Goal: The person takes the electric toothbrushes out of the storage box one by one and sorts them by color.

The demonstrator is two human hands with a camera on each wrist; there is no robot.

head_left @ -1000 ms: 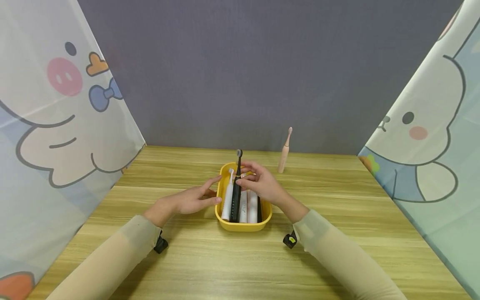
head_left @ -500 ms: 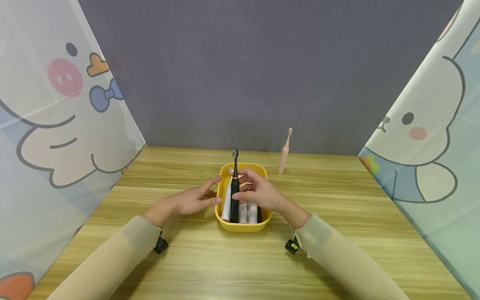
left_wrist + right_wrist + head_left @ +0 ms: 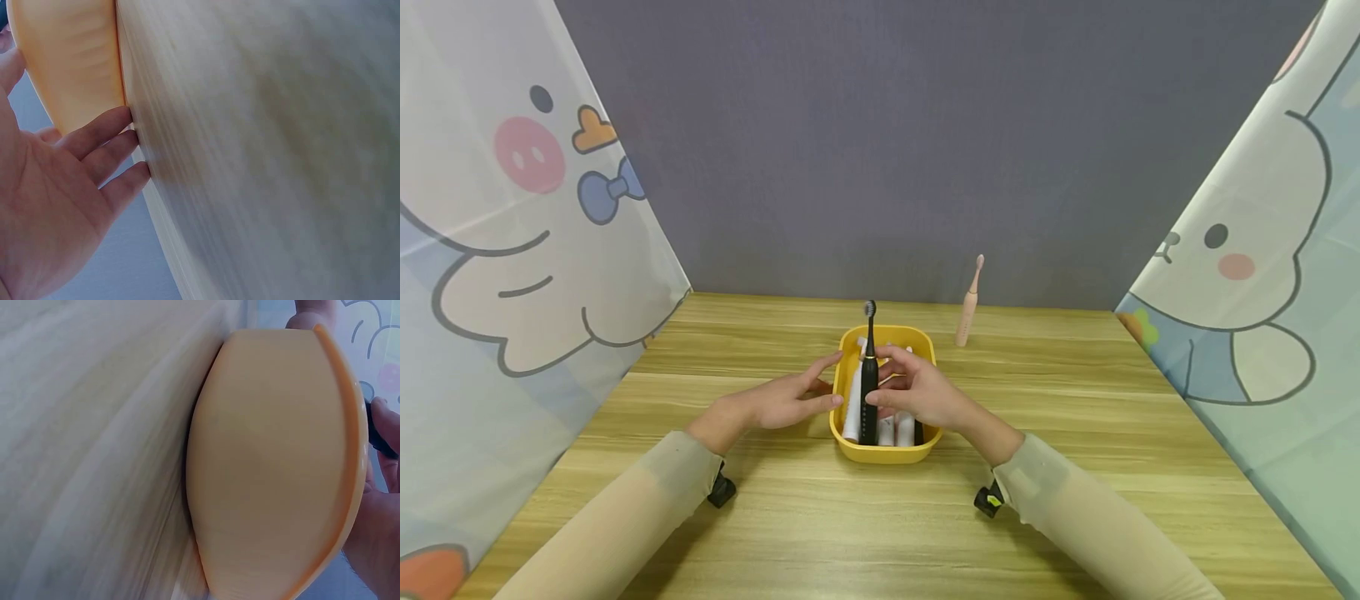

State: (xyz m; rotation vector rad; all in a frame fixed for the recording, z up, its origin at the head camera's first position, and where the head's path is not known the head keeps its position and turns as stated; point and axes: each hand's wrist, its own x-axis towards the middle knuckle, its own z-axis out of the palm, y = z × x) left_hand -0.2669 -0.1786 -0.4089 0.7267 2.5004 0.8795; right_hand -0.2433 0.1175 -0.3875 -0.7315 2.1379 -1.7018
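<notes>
A yellow bin (image 3: pixel 886 454) stands on the table with several electric toothbrushes in it. My right hand (image 3: pixel 931 396) reaches over the bin and pinches a black electric toothbrush (image 3: pixel 868 379), which is upright with its bristle head above the far rim. Left of it leans a white electric toothbrush (image 3: pixel 852 408). White handles (image 3: pixel 905 429) and a dark one lie to the right, partly covered by my right hand. My left hand (image 3: pixel 782 402) touches the bin's left side with spread fingers. In the left wrist view its fingertips (image 3: pixel 139 172) rest at the table by the bin's wall (image 3: pixel 75 62).
A pink electric toothbrush (image 3: pixel 967 312) stands upright on the table behind the bin, to the right. A grey panel (image 3: pixel 880 150) closes off the back. Cartoon-printed sheets (image 3: pixel 512 292) flank the wooden table (image 3: pixel 850 533) on both sides.
The black toothbrush has shifted slightly left and stands straighter. My right hand has slid lower along its handle, uncovering brush heads at the bin's far end. The left hand has stayed put.
</notes>
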